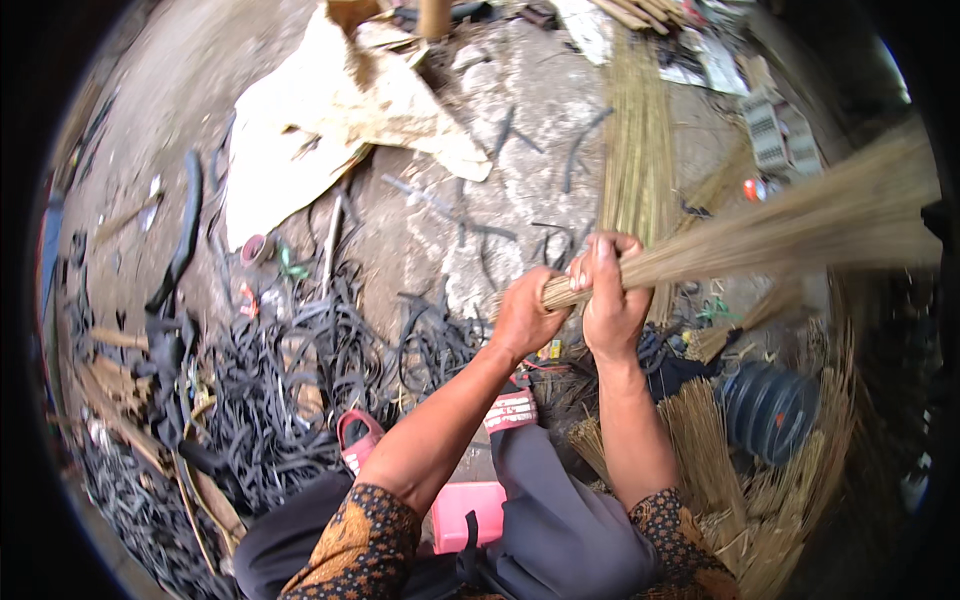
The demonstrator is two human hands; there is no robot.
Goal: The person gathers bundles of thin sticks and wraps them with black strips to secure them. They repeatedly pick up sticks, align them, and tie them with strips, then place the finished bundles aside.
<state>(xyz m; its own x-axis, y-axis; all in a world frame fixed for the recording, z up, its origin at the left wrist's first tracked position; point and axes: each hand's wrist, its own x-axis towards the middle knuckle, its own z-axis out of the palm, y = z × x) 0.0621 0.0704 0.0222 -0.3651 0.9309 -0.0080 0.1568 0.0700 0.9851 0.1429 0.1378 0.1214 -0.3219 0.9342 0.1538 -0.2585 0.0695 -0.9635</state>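
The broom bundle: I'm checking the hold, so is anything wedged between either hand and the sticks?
Nothing visible. The left hand and right hand both close straight onto the broom bundle near its bound end, side by side, with no strap or cloth showing under either grip.

Both hands clamped on a broom bundle, seated over a littered floor.
Left hand point(525, 315) and right hand point(610, 290) grip the bundle point(780, 235) at its butt end, side by side; it fans out rightward. Black strips point(290, 390) piled left, loose sticks point(710, 460) lower right, white sack point(310, 130) up top.
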